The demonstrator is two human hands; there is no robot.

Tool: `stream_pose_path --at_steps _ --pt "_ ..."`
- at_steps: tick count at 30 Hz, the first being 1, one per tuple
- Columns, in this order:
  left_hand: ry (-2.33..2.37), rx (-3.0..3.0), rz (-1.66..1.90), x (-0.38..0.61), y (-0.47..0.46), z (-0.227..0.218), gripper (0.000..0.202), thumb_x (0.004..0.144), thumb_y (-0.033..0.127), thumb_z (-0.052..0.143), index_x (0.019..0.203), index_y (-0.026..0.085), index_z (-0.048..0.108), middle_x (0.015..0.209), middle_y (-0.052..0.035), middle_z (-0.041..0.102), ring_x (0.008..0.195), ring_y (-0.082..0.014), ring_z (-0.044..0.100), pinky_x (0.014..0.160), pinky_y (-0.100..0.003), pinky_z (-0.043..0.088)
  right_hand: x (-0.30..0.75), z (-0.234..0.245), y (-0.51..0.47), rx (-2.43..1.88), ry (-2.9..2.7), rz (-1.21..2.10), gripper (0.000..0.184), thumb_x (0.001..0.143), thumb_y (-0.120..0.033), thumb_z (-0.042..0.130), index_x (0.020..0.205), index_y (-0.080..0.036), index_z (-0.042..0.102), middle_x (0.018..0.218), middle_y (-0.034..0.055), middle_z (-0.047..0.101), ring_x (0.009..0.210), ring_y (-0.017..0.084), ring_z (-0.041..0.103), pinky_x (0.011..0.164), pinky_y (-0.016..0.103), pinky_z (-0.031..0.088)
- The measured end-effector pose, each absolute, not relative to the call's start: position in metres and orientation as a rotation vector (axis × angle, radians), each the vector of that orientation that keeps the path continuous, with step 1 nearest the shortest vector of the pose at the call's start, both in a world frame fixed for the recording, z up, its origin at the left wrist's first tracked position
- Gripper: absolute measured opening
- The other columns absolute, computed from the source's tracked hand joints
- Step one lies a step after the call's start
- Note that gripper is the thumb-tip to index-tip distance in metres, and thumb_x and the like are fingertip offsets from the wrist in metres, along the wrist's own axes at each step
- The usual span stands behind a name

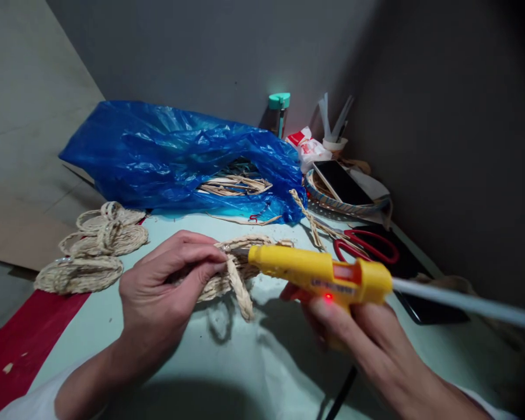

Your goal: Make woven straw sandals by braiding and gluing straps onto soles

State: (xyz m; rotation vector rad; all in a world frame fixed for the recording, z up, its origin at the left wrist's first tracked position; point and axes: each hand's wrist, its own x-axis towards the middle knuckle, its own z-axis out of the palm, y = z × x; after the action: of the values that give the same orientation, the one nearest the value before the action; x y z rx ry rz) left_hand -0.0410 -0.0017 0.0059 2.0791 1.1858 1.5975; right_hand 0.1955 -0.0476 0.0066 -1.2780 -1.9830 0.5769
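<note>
My left hand (pixel 170 286) pinches a woven piece of braided straw (pixel 238 289), with fingertips and thumb at its upper left. A short loose end of braid hangs down from it. In my right hand (pixel 354 326) is a yellow glue gun (pixel 306 268), its fingers wrapped round the handle and a red light glowing on its side. The nozzle points left and meets the braid close to my left fingertips; whether it touches cannot be told. A translucent glue stick (pixel 459 300) sticks out of the gun's back.
Several braided straw pieces (pixel 91 251) lie at the left on the table. Behind my hands is a blue plastic bag (pixel 179 151) with dry straw (pixel 236 185) in its mouth. Red-handled scissors (pixel 371 245), a phone (pixel 343 184) on a round tray, and a cup of glue sticks (pixel 335 143) stand right.
</note>
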Motion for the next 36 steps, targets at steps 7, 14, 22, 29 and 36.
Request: stream_pose_path --at_steps 7,14,22,29,36 --pt "1.238 2.047 1.595 -0.042 -0.006 0.010 0.021 0.085 0.007 0.066 0.079 0.027 0.070 0.080 0.0049 0.069 0.076 -0.0115 0.066 0.061 -0.022 0.052 0.198 0.005 -0.021 -0.822 -0.623 1.787 0.042 0.083 -0.056 0.068 0.076 -0.015 0.067 0.055 0.0007 0.056 0.041 0.006 0.044 0.036 0.014 0.036" --pt "1.362 1.972 1.562 -0.048 -0.004 0.014 0.015 0.088 0.019 0.063 0.081 0.030 0.070 0.086 0.0041 0.068 0.082 -0.0166 0.065 0.072 -0.033 0.053 0.198 -0.006 -0.011 -0.921 -0.632 1.768 0.028 0.066 -0.030 0.083 0.077 -0.013 0.064 0.066 0.0006 0.060 0.054 0.005 0.045 0.048 0.013 0.042" --pt "1.544 1.717 1.652 -0.068 0.013 0.021 0.008 0.087 0.031 0.064 0.088 0.026 0.070 0.092 0.0040 0.067 0.086 -0.0158 0.064 0.079 -0.033 0.050 0.194 -0.015 0.000 -1.272 -1.119 1.756 0.035 0.091 -0.043 0.047 0.082 -0.013 0.063 0.081 0.0106 0.071 0.054 0.010 0.059 0.052 0.023 0.049" --pt "1.152 1.957 1.592 -0.050 0.003 0.018 0.019 0.084 0.008 0.066 0.079 0.026 0.070 0.082 0.0047 0.069 0.081 -0.0104 0.065 0.072 -0.020 0.051 0.213 0.000 0.011 -1.705 -1.872 1.053 0.055 0.095 -0.054 0.049 0.052 -0.019 0.045 0.048 -0.0018 0.041 0.043 0.010 0.033 0.046 0.026 0.022" --pt "1.066 1.979 1.429 -0.042 -0.007 0.015 0.021 0.085 0.004 0.064 0.081 0.024 0.069 0.083 0.0043 0.067 0.079 -0.0095 0.065 0.069 -0.018 0.050 0.191 0.025 -0.025 -1.164 -2.305 -0.008 0.012 0.095 -0.017 0.054 0.087 -0.014 0.063 0.073 0.0057 0.061 0.066 0.017 0.050 0.057 0.030 0.029"
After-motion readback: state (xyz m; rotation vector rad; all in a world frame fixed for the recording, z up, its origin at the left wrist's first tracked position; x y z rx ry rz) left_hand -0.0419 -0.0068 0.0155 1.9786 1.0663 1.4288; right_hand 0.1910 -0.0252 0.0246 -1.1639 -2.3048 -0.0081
